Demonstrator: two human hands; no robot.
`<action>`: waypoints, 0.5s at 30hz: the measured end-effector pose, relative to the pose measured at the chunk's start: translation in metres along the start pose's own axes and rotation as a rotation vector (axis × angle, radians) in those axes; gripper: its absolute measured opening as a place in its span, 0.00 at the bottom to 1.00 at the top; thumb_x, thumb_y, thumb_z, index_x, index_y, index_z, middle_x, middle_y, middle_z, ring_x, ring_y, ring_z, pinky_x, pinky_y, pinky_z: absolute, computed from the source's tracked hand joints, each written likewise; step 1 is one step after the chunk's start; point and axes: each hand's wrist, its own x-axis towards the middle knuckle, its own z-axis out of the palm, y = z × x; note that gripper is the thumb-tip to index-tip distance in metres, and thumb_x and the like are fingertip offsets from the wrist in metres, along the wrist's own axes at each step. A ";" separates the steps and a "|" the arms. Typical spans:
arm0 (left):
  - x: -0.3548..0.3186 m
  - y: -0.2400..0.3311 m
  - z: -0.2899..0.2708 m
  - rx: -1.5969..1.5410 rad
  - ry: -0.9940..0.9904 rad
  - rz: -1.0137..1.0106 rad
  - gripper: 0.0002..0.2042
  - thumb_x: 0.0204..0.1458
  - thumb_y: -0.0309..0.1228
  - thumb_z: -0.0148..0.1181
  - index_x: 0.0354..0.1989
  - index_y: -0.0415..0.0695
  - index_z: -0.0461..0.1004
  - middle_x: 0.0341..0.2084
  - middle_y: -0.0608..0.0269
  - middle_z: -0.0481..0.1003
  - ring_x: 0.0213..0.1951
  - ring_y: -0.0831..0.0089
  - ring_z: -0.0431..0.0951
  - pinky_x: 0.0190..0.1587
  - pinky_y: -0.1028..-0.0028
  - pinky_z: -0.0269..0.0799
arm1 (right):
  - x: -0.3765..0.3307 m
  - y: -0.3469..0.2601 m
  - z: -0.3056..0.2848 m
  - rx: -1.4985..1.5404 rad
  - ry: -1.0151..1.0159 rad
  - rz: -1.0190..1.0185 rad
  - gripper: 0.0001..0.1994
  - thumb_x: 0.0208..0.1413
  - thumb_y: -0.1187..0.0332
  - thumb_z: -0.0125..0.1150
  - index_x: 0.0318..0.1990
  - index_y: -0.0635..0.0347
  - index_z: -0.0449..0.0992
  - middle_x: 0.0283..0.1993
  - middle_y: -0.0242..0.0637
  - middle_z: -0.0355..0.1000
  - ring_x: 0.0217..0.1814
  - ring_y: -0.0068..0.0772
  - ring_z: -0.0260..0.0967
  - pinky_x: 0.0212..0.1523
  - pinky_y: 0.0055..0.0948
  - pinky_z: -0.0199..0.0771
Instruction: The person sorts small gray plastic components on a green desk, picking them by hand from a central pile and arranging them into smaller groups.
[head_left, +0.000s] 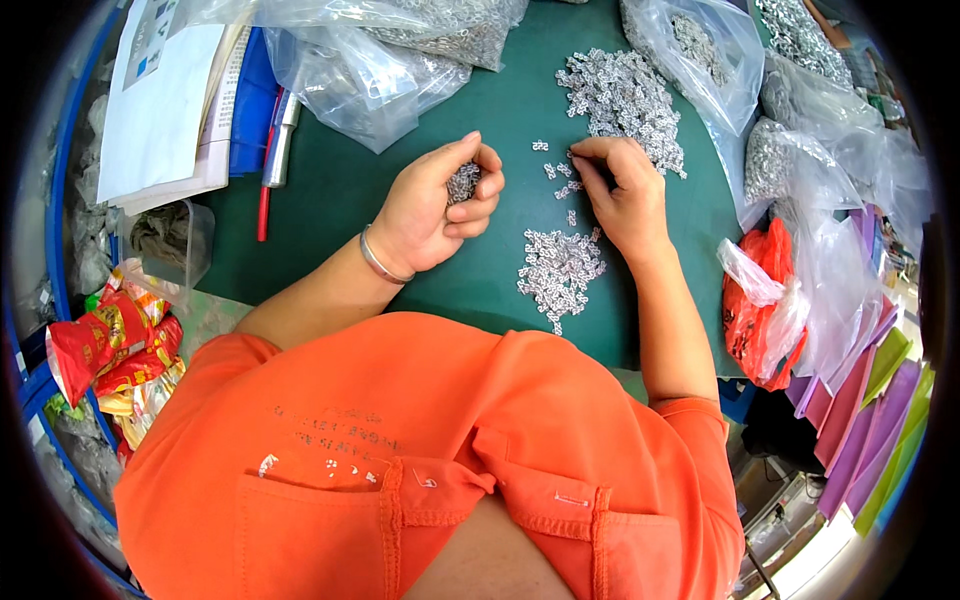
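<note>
One far heap of small silvery pieces (pixel 622 108) and one near heap (pixel 560 272) lie on the green tabletop (pixel 310 215). My left hand (pixel 430 207) curls around a grey cluster (pixel 463 184); my right hand (pixel 630 195), half-closed, is beside loose pieces (pixel 549 171); I cannot tell whether it pinches any.

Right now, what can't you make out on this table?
In the head view:
Metal pieces in your left hand: number hidden by its grip.
Your right hand: too small to tell whether it pinches a piece.
Clear bag of pieces: far end cut off by the top edge.
</note>
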 end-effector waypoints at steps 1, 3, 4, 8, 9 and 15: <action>0.000 0.000 0.001 -0.007 -0.001 -0.005 0.16 0.69 0.40 0.40 0.36 0.44 0.70 0.25 0.67 0.67 0.15 0.85 0.55 0.15 0.84 0.49 | -0.001 0.000 -0.002 0.012 -0.007 0.037 0.08 0.48 0.80 0.66 0.36 0.62 0.77 0.35 0.40 0.76 0.38 0.43 0.74 0.40 0.35 0.75; 0.000 0.000 0.000 -0.002 -0.003 0.001 0.16 0.69 0.40 0.40 0.36 0.44 0.70 0.25 0.67 0.67 0.15 0.85 0.55 0.15 0.84 0.49 | -0.007 -0.001 -0.007 0.078 -0.040 0.140 0.09 0.50 0.83 0.61 0.38 0.62 0.77 0.37 0.41 0.76 0.41 0.43 0.74 0.42 0.35 0.75; 0.000 0.001 0.000 0.000 -0.004 0.003 0.16 0.69 0.40 0.40 0.36 0.44 0.70 0.25 0.67 0.67 0.15 0.85 0.55 0.15 0.84 0.49 | -0.010 -0.001 -0.010 0.076 -0.058 0.105 0.10 0.50 0.84 0.60 0.40 0.62 0.77 0.38 0.41 0.77 0.42 0.43 0.74 0.43 0.35 0.75; -0.001 0.000 0.000 -0.004 0.000 0.007 0.16 0.69 0.40 0.39 0.37 0.44 0.70 0.25 0.67 0.67 0.15 0.85 0.55 0.15 0.84 0.49 | -0.026 -0.009 -0.013 0.028 -0.107 -0.072 0.20 0.45 0.88 0.52 0.47 0.65 0.76 0.50 0.43 0.77 0.52 0.48 0.73 0.54 0.38 0.73; -0.001 0.000 -0.001 -0.011 0.002 0.003 0.16 0.69 0.40 0.39 0.37 0.44 0.70 0.25 0.67 0.66 0.15 0.85 0.55 0.15 0.84 0.49 | -0.032 -0.015 -0.013 0.034 -0.149 -0.080 0.19 0.45 0.87 0.52 0.47 0.65 0.76 0.50 0.43 0.77 0.52 0.48 0.73 0.54 0.38 0.73; 0.000 0.000 0.001 -0.001 0.009 0.003 0.16 0.70 0.40 0.39 0.37 0.43 0.69 0.25 0.66 0.66 0.15 0.84 0.55 0.15 0.83 0.50 | -0.045 -0.024 -0.018 0.160 -0.239 -0.066 0.18 0.53 0.79 0.56 0.53 0.65 0.74 0.58 0.48 0.71 0.61 0.51 0.68 0.61 0.42 0.67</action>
